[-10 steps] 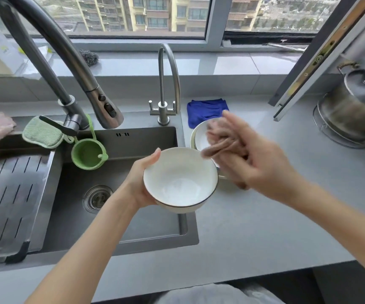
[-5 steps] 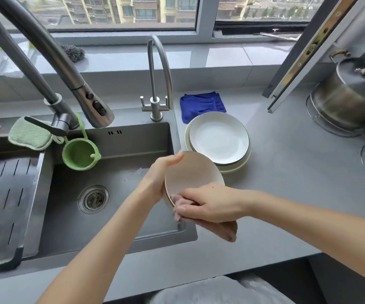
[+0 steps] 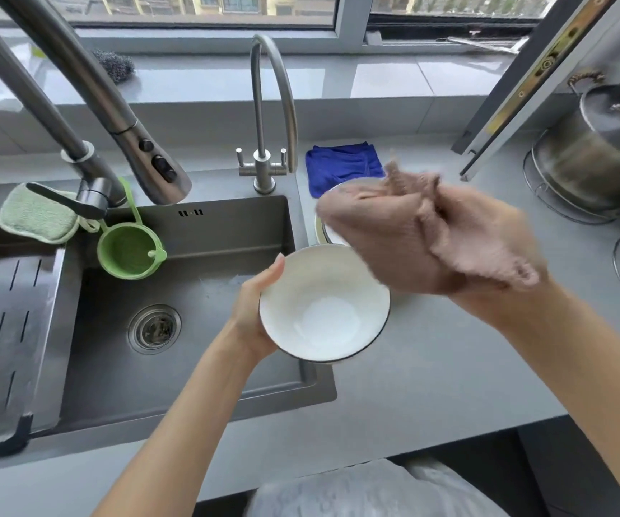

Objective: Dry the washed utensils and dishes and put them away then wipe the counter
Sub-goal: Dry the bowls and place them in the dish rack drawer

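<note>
Gripping the white bowl (image 3: 323,304) at its left rim, thumb on the edge, the left hand (image 3: 252,311) holds it above the right edge of the sink (image 3: 196,382). Blurred, the right hand (image 3: 483,240) clutches a bunched brown cloth (image 3: 379,236) just beyond the bowl.

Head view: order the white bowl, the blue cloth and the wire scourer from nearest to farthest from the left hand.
1. The white bowl: held in the left hand itself.
2. The blue cloth: on the counter, beyond the bowl and to the right.
3. The wire scourer: far back left, on the window sill.
</note>
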`<action>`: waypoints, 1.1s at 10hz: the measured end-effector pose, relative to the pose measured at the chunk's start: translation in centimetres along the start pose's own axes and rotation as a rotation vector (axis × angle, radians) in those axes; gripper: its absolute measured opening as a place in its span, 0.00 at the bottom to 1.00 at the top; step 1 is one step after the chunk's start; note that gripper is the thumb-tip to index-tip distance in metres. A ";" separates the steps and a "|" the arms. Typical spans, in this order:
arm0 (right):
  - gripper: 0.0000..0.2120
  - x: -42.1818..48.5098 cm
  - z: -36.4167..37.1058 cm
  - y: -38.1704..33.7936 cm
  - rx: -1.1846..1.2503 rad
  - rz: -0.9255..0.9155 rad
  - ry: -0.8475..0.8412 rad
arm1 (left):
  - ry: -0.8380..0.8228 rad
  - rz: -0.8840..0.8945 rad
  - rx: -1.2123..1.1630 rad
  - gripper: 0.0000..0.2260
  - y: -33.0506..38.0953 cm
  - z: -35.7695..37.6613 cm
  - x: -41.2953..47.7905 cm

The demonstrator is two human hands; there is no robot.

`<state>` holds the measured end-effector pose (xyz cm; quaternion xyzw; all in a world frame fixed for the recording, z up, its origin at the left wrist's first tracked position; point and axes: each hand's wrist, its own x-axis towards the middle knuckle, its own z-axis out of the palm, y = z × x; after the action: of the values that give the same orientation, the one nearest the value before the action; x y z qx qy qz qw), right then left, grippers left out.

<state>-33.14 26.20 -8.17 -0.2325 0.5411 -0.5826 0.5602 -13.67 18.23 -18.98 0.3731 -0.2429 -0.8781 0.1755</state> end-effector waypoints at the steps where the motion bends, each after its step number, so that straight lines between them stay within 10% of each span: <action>1: 0.15 -1.0 1.3 1.9 -1.186 -0.389 0.130 | -0.035 -0.023 -0.027 0.25 0.6 0.7 0.4; 2: 0.12 -2.2 2.9 3.6 -1.529 -0.765 -0.019 | -0.030 -0.040 0.000 0.24 1.1 0.9 0.4; 3: 0.19 -2.1 2.7 6.3 -1.594 -0.466 -0.548 | -0.052 -0.070 0.058 0.22 1.4 0.9 0.2; 5: 0.21 0.7 0.9 7.5 -1.958 -0.482 -0.694 | -0.072 -0.046 0.350 0.22 2.2 1.0 -0.5; 7: 0.18 -0.7 2.6 7.0 -1.487 -0.248 -0.746 | 0.139 -0.028 0.115 0.19 2.8 1.8 -0.3; 11: 0.11 -3.5 -0.1 2.7 -1.233 -0.777 -0.075 | 0.312 -0.118 -0.156 0.23 2.8 0.6 0.0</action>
<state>-31.23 30.04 -9.46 -0.7010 0.6295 -0.3204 0.0983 -13.80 16.07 -17.03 0.5038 -0.1216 -0.8344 0.1876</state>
